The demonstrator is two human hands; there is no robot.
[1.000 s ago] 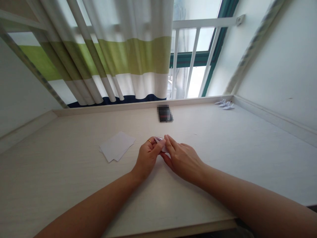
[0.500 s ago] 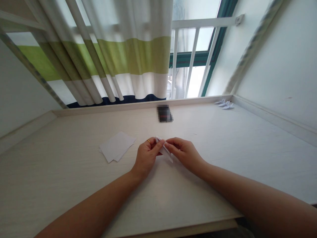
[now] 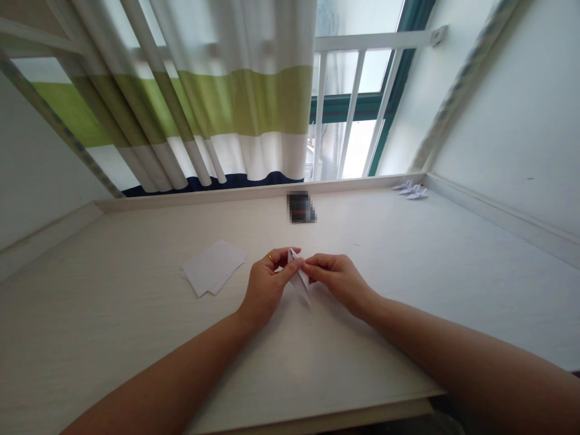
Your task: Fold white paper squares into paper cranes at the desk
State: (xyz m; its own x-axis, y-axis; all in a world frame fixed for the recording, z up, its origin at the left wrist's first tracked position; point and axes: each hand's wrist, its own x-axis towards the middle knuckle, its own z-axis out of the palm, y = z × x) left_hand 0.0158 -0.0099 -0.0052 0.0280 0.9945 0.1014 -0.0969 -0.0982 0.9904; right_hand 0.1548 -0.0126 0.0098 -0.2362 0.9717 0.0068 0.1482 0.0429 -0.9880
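Bright window (image 3: pixel 361 145) at the back, striped curtain (image 3: pixel 254 103) and white rails (image 3: pixel 354 109) before it, pale table (image 3: pixel 90 302) below.

Only the head view to go by. Judging by the folding in progress, well past the first creases but probably not finished: paper (image 3: pixel 299 285) already worked down to a slim, layered form, with some shaping apparently left. In the far right corner, several small folded figures (image 3: pixel 414 193), pointed and close together, seemingly done. Flat on the left, a few overlapping sheets (image 3: pixel 215 266), uncreased as far as visible, so likely not yet begun.

Paper at the table's middle, between both hands, well apart from figures and sheets; resting or lifted, hard to tell. Pinched between thumb and fingers of the left hand (image 3: pixel 265 290); gripped at the right edge by thumb and fingertips of the right hand (image 3: pixel 342 278).

White, narrow, tapering to a sharp tip toward the near side, another point at the far end. Edges straight, layers parted slightly near the top, middle partly covered by the left thumb.
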